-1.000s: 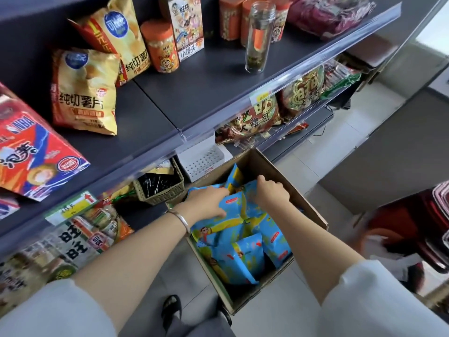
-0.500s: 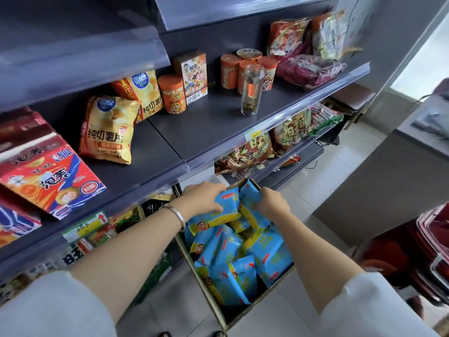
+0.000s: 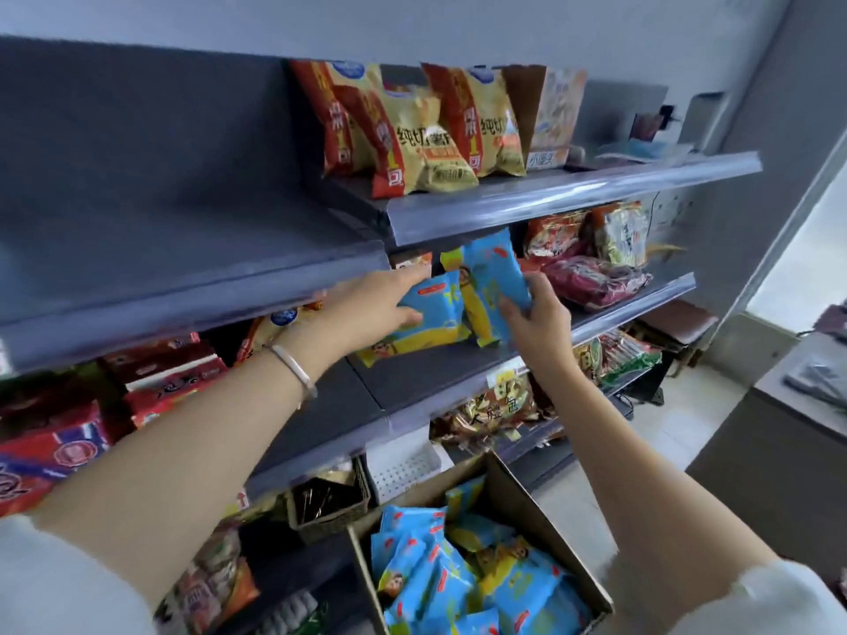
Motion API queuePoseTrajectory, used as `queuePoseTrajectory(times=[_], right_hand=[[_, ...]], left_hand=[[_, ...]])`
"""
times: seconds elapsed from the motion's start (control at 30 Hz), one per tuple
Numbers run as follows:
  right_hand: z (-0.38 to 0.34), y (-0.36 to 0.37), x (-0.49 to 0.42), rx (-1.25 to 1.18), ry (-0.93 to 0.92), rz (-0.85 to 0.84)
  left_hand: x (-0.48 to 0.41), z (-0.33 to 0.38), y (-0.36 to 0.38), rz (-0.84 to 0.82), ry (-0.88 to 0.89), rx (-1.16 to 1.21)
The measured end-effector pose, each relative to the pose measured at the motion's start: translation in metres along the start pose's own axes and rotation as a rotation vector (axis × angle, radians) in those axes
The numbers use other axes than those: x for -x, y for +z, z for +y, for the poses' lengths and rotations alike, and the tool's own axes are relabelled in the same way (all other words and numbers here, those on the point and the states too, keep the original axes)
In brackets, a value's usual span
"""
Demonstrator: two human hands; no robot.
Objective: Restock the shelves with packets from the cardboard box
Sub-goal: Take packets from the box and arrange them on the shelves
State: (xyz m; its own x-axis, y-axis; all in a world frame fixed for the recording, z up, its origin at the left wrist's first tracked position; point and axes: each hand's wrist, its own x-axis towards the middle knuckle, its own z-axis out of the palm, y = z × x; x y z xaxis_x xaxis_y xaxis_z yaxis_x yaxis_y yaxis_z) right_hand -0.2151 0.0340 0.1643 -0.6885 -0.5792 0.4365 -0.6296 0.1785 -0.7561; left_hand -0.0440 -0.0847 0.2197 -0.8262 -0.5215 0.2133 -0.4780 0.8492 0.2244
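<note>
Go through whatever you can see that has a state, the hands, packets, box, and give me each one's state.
Left hand: grips left packet.
Right hand: grips right packet.
Left packet: lying sideways at the middle shelf, contact unclear.
Right packet: upright, beside the left one.
Cardboard box: open, part full of blue packets.
Chip bags: upright on top shelf.
</note>
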Motion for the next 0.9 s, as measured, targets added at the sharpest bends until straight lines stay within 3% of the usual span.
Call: queuePoseTrajectory(times=[0.2,0.4,0.7,0.9], right_hand=[[-0.1,0.031,-0.035,-0.001,-0.231,-0.06],[-0.195,0.088,-0.041,0.027,-0.449,-0.14],[-0.337,0.226,-0.005,0.021,-0.646,-0.402],[-0.413,0.313,0.025,0.152,-0.746,-0.599]], left_hand=[[0.025,-0.04,-0.099,0.208,-0.095,-0.013],[0.076,-0.125,-0.181,0.302,-0.229,-0.028],[0.19,-0.286,-0.262,0.253,-0.454,-0.114],[0.261,-0.374,-0.283,0.218,-0.562,-0.116]])
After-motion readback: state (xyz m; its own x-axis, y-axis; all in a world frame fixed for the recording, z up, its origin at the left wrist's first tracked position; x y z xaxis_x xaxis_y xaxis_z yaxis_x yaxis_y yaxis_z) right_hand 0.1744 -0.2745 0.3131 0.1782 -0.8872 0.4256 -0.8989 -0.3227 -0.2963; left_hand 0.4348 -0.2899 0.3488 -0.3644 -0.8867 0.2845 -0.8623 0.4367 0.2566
